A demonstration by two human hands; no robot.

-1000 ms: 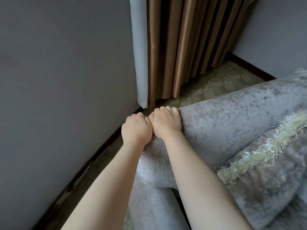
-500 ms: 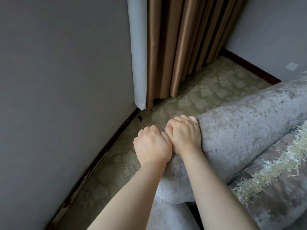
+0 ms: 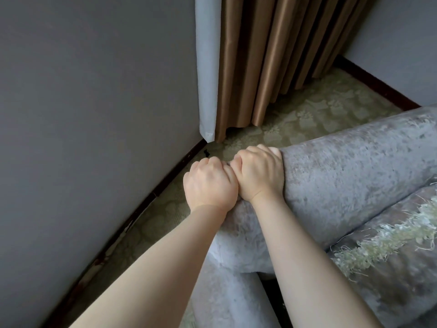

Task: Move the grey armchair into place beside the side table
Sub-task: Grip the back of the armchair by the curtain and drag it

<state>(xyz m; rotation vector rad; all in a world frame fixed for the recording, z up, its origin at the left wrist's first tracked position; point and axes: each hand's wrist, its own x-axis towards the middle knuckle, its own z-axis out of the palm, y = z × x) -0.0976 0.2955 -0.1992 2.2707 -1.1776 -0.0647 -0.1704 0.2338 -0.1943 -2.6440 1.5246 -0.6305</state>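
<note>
crushed grey velvet fills the near right: the grey velvet armchair point(image 3: 343, 185), its rolled top edge running from near centre to the far right, with a grey fringed cushion point(image 3: 390, 245) lying on it at the near right. both bare forearms reach in from the near edge. the left hand point(image 3: 210, 183) and the right hand point(image 3: 259, 172) sit side by side, touching, each curled shut over the left end of that rolled edge, fingers wrapped out of sight down the far side.

left of the chair a strip of pale green patterned carpet point(image 3: 307, 114) separates it from the plain grey wall point(image 3: 94, 91) and its dark skirting board point(image 3: 146, 202). further off hang the white curtain lining point(image 3: 207, 67) and the pleated bronze satin curtain point(image 3: 272, 55), hems just above the carpet, with a second grey wall at the far right. no side table shows, so how far the chair stands from its place cannot be told.

the likely risks: with both hands bunched on one corner the chair may pivot rather than slide, swinging its left end into the skirting or wall; the velvet may slip under the fingers; a hard push toward the far corner could catch the curtain hem. the open room lies on the carpet beyond the chair's far side, narrowing toward the corner.
</note>
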